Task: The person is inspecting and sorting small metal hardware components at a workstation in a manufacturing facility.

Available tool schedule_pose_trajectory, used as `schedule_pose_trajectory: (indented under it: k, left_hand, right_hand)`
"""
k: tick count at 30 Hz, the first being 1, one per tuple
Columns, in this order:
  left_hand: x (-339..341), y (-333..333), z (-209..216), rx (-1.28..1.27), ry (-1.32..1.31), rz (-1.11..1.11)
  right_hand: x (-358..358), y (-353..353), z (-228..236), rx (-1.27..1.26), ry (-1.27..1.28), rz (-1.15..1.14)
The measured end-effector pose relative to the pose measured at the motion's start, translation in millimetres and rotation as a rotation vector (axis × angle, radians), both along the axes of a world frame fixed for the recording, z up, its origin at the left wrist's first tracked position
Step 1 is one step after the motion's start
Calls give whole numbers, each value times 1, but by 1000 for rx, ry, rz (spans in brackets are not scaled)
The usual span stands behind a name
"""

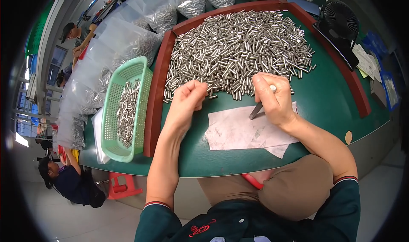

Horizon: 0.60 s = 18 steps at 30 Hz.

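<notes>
A pale, stained cloth (230, 135) lies on the green table (200, 161), nearest the person. Above it, the right hand (275, 98) is wrapped around a tool (256, 111). The tool's long axis slants from upper right to lower left, its dark, flat blade pointing down toward the cloth; whether the tip touches is unclear. A pale, round end shows at the fist; the grip between is hidden. The left hand (187, 98) is curled closed beside the pile; I cannot tell whether it holds anything. Beyond lie shiny, silvery metal pins (238, 46), heaped pointing every way, many overlapped.
</notes>
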<state>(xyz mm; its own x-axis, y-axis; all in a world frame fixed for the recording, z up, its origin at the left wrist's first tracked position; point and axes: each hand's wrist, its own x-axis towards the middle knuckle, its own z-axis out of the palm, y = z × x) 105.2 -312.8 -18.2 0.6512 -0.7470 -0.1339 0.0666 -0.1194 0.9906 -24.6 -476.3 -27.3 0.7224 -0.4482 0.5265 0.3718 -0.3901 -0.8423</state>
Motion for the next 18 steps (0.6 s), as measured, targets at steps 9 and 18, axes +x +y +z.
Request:
schedule_pose_trajectory:
  k: [9, 18]
  left_hand:
    - [-15, -6, -4, 456, -896, -43]
    - [-11, -3, -3, 311, -566, -107]
  right_hand:
    - [1, 0, 0, 1, -1, 6]
    - [1, -1, 1, 4, 11, 4]
